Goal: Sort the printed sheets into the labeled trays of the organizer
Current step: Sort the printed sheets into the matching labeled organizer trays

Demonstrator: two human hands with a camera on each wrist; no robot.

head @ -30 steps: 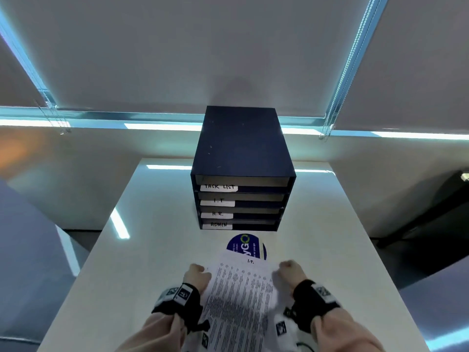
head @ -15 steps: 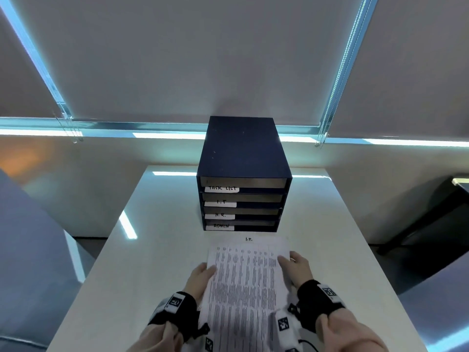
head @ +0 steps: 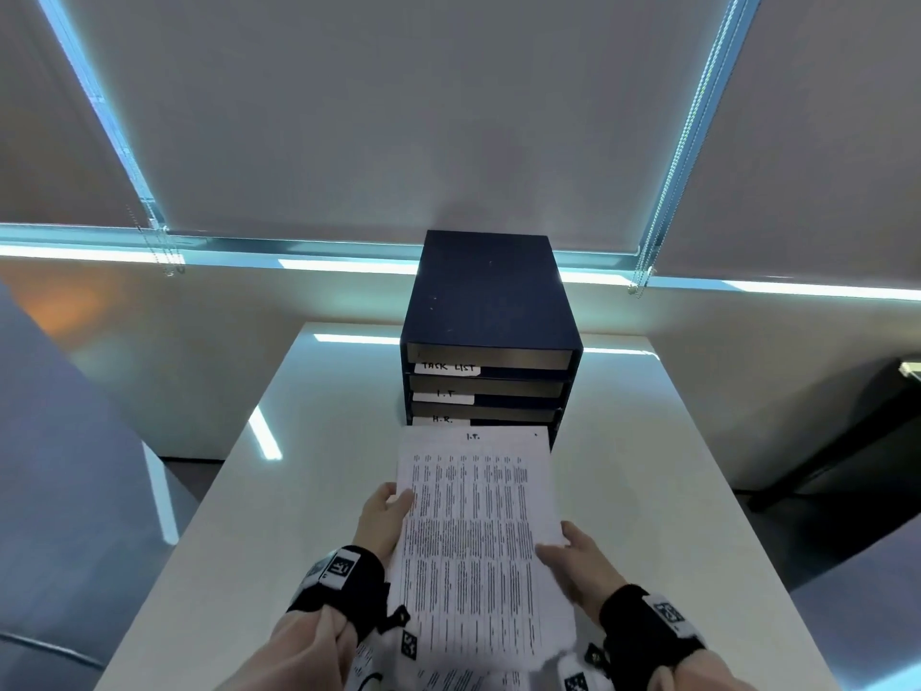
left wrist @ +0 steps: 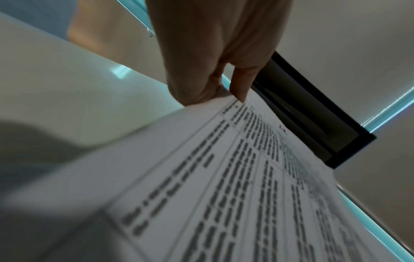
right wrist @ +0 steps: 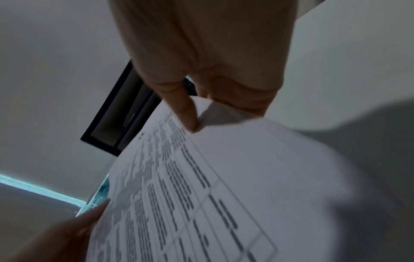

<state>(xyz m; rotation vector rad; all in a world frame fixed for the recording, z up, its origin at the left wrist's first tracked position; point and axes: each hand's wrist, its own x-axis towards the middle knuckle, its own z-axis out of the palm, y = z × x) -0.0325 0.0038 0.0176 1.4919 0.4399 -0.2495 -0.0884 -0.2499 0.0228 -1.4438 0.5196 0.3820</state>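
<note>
The person holds a printed sheet (head: 476, 536) flat above the white table (head: 648, 491), its far edge just in front of the dark organizer (head: 491, 301) and covering the lowest tray front. The left hand (head: 381, 516) pinches the sheet's left edge, thumb on top and fingers beneath; the right hand (head: 580, 553) pinches the right edge nearer the body in the same way. The main risk, as a judgement, is misfiling: the leading edge sits level with the lower trays, while the sheet is marked for a higher one, so pushing straight ahead would land it in the wrong slot. The paper is also limp and held only at its sides, so the unsupported front edge could sag, catch on a tray lip and buckle or crease. More sheets (head: 468, 680) lie under the wrists and might be dragged along. Handwriting at the sheet's top reads "I.T."; its printed columns are too small to read. The tray labels read "TASK LIST" (head: 448, 367), "I.T" (head: 445, 394) and "H.R." (head: 441, 419); the bottom label is hidden.
</note>
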